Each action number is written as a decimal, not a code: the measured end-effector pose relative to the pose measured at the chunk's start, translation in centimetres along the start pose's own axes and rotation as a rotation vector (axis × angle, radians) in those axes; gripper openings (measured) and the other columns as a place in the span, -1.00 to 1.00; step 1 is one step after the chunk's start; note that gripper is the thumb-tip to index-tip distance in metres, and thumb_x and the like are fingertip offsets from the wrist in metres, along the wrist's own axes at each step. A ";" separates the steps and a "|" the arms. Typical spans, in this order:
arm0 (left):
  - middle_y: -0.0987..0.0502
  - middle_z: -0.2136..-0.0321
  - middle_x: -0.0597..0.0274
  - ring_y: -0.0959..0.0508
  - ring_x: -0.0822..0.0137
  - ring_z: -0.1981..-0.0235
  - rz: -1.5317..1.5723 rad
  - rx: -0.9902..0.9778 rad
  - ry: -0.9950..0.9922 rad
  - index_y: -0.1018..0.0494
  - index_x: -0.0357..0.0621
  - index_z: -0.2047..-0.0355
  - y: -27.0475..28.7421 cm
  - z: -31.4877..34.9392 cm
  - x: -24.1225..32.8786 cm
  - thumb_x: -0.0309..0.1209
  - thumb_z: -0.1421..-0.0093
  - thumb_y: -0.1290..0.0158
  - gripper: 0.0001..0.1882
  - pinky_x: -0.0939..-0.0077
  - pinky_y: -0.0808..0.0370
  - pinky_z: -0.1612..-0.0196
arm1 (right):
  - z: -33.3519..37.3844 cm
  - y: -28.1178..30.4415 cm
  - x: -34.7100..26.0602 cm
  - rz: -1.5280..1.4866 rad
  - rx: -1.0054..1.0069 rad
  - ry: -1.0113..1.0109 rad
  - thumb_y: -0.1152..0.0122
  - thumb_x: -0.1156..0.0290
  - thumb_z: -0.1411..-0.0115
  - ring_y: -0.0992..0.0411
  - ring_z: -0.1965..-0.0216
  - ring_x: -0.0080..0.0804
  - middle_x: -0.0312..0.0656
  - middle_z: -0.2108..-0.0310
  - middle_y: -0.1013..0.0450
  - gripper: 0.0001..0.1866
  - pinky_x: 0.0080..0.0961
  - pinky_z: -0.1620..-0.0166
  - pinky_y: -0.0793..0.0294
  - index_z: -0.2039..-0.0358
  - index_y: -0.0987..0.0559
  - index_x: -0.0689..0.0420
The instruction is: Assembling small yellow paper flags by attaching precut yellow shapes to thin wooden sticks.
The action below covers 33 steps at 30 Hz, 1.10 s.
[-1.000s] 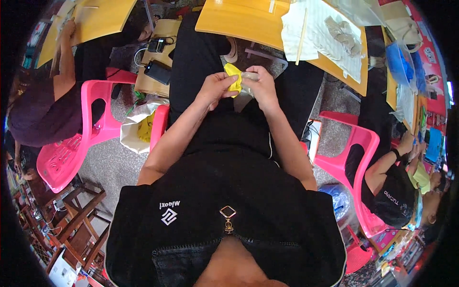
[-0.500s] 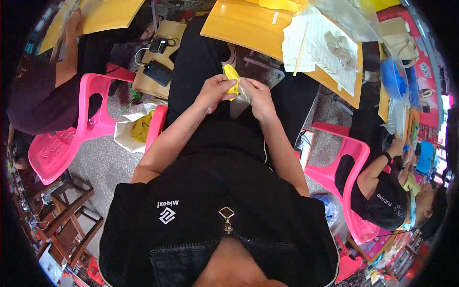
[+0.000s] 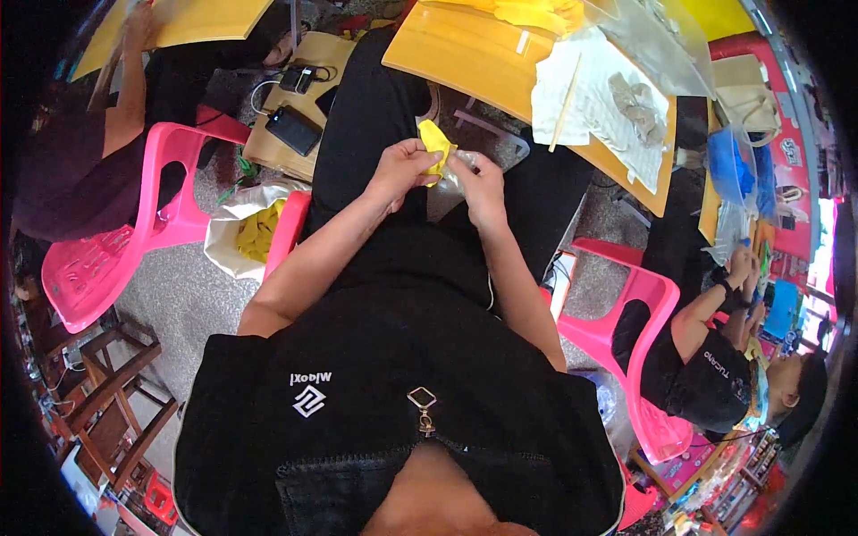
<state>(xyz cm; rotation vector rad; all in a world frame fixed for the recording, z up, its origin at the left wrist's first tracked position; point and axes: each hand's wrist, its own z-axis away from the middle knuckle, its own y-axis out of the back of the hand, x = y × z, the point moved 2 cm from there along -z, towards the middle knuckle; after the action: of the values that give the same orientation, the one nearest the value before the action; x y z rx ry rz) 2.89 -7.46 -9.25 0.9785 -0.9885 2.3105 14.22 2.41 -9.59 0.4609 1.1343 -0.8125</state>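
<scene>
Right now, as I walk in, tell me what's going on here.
A person in black holds a soft yellow piece, fabric by its look, in the left hand above the lap. The right hand pinches a small pale piece close beside it; whether the two are joined is unclear. On the wooden tabletop ahead, a thin stick and a crumpled greyish cloth lie on a white cloth.
</scene>
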 end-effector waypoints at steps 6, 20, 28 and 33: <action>-0.51 0.44 0.32 -0.50 0.55 0.46 -0.089 -0.008 -0.071 -0.42 -0.20 0.35 0.6 -0.4 -0.5 -0.42 -0.11 -0.12 -0.85 0.68 -0.49 0.39 | 0.1 0.0 -0.6 0.292 0.065 0.138 -0.24 0.37 -0.04 -0.45 0.48 -0.51 -0.20 0.48 -0.53 -0.77 -0.58 0.36 -0.43 0.36 -0.58 0.29; -0.50 0.31 0.27 -0.53 0.47 0.33 -0.105 -0.168 0.156 -0.41 -0.26 0.18 0.3 -0.1 0.2 -0.39 -0.13 -0.10 -0.72 0.56 -0.58 0.29 | 0.2 -0.1 -1.3 0.171 0.008 0.179 -0.24 0.41 -0.02 -0.44 0.31 -0.44 -0.17 0.32 -0.42 -0.66 -0.50 0.30 -0.46 0.20 -0.45 0.26; -0.55 0.34 0.14 -0.59 0.45 0.39 0.306 -0.471 0.365 -0.38 -0.28 0.18 0.2 0.9 2.7 -0.41 -0.15 -0.03 -0.74 0.65 -0.57 0.39 | 3.4 2.2 -11.5 0.096 -0.546 0.112 -0.21 0.55 0.05 -0.33 -0.01 -0.23 -0.07 -0.03 -0.29 -0.34 -0.32 -0.03 -0.39 -0.12 -0.25 0.19; -0.53 0.51 0.30 -0.51 0.56 0.60 0.257 -0.501 0.400 -0.44 -0.22 0.34 -1.6 1.8 3.4 -0.38 -0.15 -0.04 -0.84 0.81 -0.46 0.57 | 4.6 0.4 -13.0 0.898 -0.544 0.787 -0.22 0.63 0.20 -0.14 -0.19 -0.27 -0.18 -0.11 -0.24 -0.32 -0.40 -0.21 -0.13 -0.05 -0.38 0.06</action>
<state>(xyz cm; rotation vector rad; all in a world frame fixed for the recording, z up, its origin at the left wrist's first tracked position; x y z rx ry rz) 2.43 -7.39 -5.16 0.1893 -1.4713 2.1558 14.88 3.76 4.16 0.7648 1.5896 0.5177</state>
